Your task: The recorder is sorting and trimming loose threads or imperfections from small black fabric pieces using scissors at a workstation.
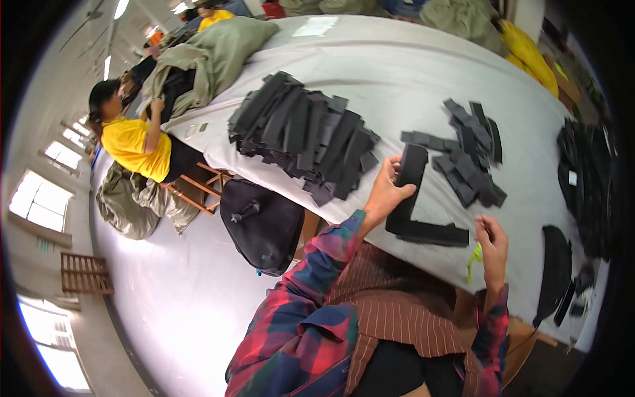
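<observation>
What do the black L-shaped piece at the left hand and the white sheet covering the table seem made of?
Black L-shaped piece, touched by the left hand: probably fabric or foam, matte; its surface is dull, without glare.

White sheet: likely thin cloth, low sheen, given its soft wrinkles; plastic sheeting remains possible.

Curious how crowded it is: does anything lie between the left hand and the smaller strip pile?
Yes: one side of the L-shaped black piece lies between the left hand and the smaller pile.
</observation>
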`<state>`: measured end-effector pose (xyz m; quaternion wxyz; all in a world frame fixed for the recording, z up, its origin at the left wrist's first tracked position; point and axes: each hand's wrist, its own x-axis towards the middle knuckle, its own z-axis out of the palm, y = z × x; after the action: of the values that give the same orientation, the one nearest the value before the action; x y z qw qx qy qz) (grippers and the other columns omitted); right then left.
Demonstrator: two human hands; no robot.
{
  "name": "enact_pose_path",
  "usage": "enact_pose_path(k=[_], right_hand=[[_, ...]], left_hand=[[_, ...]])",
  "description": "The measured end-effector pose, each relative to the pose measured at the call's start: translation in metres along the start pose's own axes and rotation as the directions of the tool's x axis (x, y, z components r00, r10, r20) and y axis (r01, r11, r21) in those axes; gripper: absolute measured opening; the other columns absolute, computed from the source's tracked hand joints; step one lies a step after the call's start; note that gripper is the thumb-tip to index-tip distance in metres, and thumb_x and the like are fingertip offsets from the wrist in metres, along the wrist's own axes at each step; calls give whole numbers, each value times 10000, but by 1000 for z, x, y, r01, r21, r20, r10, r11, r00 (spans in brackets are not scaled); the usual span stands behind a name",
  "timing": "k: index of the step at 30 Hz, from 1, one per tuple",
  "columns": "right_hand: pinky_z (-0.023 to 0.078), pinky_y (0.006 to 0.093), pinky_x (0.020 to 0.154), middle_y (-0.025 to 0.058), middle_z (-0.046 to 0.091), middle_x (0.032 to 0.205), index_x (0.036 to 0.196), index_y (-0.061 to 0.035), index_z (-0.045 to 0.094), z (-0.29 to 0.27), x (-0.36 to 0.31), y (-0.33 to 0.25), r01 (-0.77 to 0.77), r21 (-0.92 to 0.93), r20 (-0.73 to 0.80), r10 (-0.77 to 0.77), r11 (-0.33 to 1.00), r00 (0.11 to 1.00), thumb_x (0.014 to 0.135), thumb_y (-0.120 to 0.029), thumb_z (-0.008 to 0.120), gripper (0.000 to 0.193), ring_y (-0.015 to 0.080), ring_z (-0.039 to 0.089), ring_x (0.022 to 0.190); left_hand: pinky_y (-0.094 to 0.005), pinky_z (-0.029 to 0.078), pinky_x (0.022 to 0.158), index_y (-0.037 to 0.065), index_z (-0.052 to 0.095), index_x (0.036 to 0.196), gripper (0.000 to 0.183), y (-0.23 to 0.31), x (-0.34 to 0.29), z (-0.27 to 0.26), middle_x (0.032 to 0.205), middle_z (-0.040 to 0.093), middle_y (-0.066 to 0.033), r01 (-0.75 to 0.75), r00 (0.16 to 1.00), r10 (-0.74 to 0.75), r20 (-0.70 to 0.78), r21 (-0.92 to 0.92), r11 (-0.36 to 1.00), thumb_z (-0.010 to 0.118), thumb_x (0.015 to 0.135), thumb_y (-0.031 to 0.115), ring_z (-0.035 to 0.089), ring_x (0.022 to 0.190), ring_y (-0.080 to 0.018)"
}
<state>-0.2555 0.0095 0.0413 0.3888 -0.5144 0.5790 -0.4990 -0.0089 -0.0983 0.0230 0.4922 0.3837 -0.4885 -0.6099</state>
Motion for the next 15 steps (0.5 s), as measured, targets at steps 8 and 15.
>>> enact_pose_path(k=[8, 15], right_hand=[[271, 180, 530, -44, 457, 679, 950, -50, 582, -43, -6, 7, -21, -8, -69, 20, 1000, 997, 948, -213, 502, 181, 24, 355, 583], [212, 182, 467, -49, 468, 643, 928, -67, 581, -40, -12, 0, -94, 1, -95, 94, 996, 991, 953, -231, 488, 190, 2, 298, 521]], left_hand=[[-317, 464, 852, 37, 323, 1268, 568, 18, -19, -11, 1045, 566, -115, 132, 991, -123, 50, -466, 875, 622, 786, -6, 564, 952, -170], [-312, 519, 653, 49, 429, 1168, 492, 26, -26, -2, 849, 616, -90, 222, 974, -201, 101, -291, 931, 694, 753, 48, 626, 692, -171]])
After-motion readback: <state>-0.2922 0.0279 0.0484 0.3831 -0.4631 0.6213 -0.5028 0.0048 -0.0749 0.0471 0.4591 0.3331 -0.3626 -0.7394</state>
